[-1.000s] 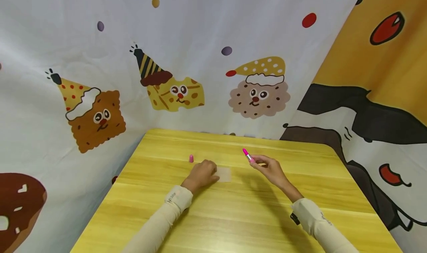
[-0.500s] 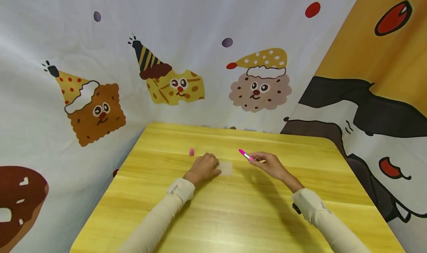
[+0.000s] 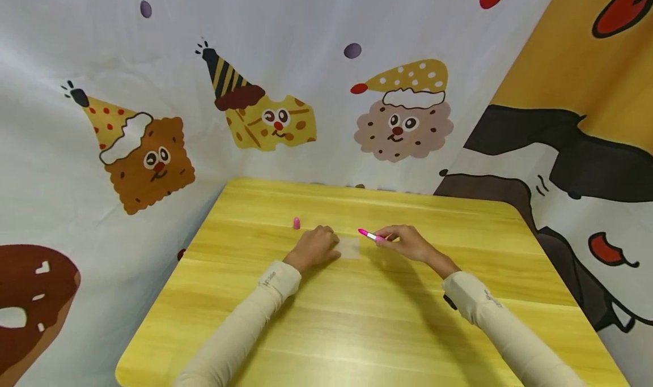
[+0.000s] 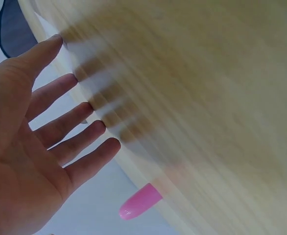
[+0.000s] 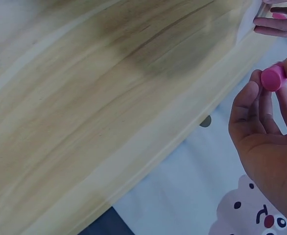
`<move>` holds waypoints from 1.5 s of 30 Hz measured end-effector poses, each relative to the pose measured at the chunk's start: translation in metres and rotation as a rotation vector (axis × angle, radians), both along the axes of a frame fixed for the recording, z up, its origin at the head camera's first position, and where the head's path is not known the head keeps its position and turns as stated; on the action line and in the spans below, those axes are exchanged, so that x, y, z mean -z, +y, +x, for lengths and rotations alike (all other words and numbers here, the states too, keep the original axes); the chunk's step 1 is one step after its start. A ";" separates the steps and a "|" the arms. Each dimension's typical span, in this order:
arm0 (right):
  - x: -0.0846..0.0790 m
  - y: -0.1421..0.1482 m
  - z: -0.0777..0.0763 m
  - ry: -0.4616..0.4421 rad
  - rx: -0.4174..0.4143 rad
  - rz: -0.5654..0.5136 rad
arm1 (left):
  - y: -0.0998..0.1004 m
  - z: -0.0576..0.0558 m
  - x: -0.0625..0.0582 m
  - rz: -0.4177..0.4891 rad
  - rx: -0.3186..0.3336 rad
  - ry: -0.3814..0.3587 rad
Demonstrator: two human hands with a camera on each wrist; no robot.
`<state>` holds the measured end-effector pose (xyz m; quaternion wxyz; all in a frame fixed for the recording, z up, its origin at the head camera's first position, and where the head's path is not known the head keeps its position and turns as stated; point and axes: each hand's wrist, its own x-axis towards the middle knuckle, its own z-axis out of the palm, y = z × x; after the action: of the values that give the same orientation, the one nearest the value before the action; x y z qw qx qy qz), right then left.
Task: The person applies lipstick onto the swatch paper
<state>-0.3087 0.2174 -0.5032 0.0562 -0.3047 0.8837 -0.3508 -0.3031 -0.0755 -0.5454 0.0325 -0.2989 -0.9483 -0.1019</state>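
My right hand (image 3: 410,243) pinches a pink lipstick (image 3: 369,235) by its pink base, above the table and just right of a small whitish sheet (image 3: 350,249). The bright pink tip points left. In the right wrist view the base end of the lipstick (image 5: 273,78) shows between thumb and fingers. My left hand (image 3: 313,248) rests at the sheet's left edge. Its fingers are spread and nearly straight, with fingertips (image 4: 113,144) down at the surface, as the left wrist view shows. A pink lipstick cap (image 3: 296,223) stands upright beyond the left hand.
A yellow wood-grain table (image 3: 326,330) lies under both hands. A white cloth backdrop (image 3: 285,30) with cartoon cookie and cheese prints hangs behind the table's far edge and on the left. A dark and orange printed part covers the right.
My right hand has come left, and the lipstick has tipped from slanting upward to nearly level, its tip closer to the sheet. My left hand stays by the sheet. The head view has tilted down.
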 end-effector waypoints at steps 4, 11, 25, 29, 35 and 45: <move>-0.006 -0.005 -0.005 0.022 -0.034 0.019 | 0.001 -0.004 -0.005 0.010 0.001 -0.010; -0.008 -0.011 -0.013 0.015 -0.048 0.052 | 0.001 -0.008 -0.007 -0.001 -0.012 -0.038; 0.004 -0.025 -0.018 0.060 -0.073 0.127 | 0.003 -0.006 -0.001 -0.004 -0.032 -0.043; 0.010 -0.029 -0.019 0.073 -0.079 0.152 | 0.003 -0.004 0.000 0.000 -0.032 -0.043; 0.015 -0.033 -0.019 0.057 -0.073 0.165 | 0.002 -0.004 0.001 0.002 -0.040 -0.046; 0.018 -0.038 -0.019 0.034 -0.062 0.197 | 0.000 -0.004 0.003 -0.007 -0.047 -0.045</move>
<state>-0.3275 0.1791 -0.5217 0.0819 -0.3309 0.9049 -0.2549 -0.3067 -0.0751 -0.5483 0.0125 -0.2742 -0.9559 -0.1045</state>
